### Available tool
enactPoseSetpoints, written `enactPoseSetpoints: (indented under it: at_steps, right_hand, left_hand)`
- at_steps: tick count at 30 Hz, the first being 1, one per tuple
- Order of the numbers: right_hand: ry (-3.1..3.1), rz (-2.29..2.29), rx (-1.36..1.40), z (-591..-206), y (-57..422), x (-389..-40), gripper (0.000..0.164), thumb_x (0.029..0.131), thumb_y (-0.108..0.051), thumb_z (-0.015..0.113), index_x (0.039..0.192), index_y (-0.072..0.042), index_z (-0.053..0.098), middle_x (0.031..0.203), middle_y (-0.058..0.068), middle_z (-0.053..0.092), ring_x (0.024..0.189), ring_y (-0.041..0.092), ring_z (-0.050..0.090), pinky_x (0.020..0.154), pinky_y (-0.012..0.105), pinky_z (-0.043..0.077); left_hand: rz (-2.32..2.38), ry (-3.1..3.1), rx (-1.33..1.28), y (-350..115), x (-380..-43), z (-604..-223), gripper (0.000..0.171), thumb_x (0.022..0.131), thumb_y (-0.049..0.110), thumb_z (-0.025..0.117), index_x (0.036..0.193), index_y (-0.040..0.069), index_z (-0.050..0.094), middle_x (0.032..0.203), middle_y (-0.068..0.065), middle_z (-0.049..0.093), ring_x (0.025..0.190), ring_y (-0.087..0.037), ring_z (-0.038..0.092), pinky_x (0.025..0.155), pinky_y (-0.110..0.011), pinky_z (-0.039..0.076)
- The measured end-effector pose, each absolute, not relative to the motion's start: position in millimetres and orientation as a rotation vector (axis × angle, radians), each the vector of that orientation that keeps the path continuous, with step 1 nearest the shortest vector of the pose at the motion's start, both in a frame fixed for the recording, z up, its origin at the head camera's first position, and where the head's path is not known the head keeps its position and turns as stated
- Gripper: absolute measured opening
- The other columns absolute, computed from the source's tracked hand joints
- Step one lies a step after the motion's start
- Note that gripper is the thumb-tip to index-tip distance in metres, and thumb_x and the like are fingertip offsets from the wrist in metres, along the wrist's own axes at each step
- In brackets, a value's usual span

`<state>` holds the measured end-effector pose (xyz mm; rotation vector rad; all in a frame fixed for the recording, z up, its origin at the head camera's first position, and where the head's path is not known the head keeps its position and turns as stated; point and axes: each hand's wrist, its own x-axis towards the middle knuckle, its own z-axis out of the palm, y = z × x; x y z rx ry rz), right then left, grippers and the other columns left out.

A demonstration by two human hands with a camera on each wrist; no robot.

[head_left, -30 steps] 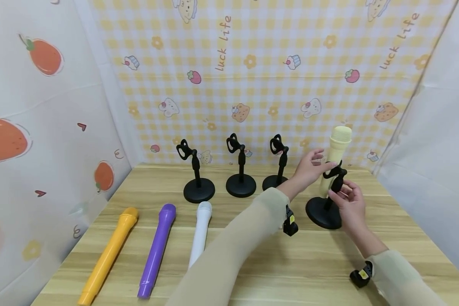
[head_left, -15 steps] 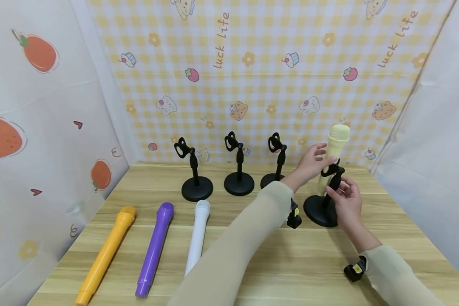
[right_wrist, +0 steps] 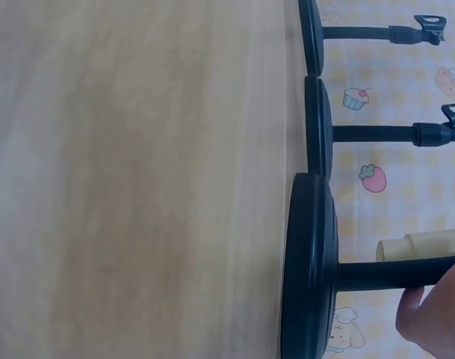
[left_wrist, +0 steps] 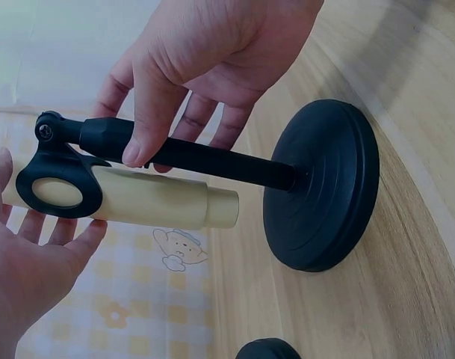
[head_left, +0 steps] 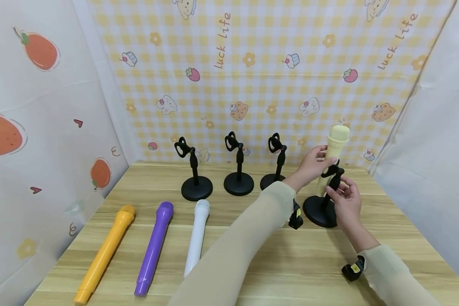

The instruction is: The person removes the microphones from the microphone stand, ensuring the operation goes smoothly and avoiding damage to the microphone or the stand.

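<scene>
A pale yellow microphone (head_left: pixel 337 140) stands nearly upright in the clip of the rightmost black microphone stand (head_left: pixel 321 211). My left hand (head_left: pixel 311 165) grips the microphone's body just below its head, thumb in front and fingers behind. Lower down, my right hand (head_left: pixel 349 202) holds the stand's post between thumb and fingers. In the left wrist view, the clip (left_wrist: pixel 59 187) lies around the microphone's body, and the plain lower end (left_wrist: pixel 223 207) sticks out beside the post. The right wrist view catches the stand's round base (right_wrist: pixel 309 277) on the table and part of my right hand (right_wrist: pixel 440 314).
Three more black stands, left (head_left: pixel 196 188), middle (head_left: pixel 239 183) and right (head_left: pixel 271 180), stand in a row at the back. Orange (head_left: pixel 106 255), purple (head_left: pixel 154 248) and white (head_left: pixel 197 238) microphones lie on the wooden table (head_left: pixel 290 272). A patterned cloth (head_left: pixel 252 93) hangs behind.
The head view has shifted slightly. The yellow microphone sits a touch lower against the stand, with my left hand around it. My right hand keeps its hold on the post.
</scene>
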<state>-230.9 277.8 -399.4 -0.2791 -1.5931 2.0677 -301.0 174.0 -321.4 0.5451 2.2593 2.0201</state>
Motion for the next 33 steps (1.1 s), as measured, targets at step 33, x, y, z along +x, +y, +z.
enactPoseSetpoints:
  at_steps: [33]
  right_hand:
    - [-1.562, 2.266, -0.075, -389, 276, -223, 0.041, 0.082, 0.01, 0.071, 0.112, -0.015, 0.06, 0.091, -0.001, 0.061, 0.079, 0.008, 0.066, 0.069, 0.022, 0.055]
  left_hand:
    - [2.048, 2.348, 0.53, 154, -291, -311, 0.04, 0.09, 0.025, 0.072, 0.127, 0.021, 0.059, 0.1, 0.009, 0.061, 0.087, -0.005, 0.059, 0.069, -0.024, 0.051]
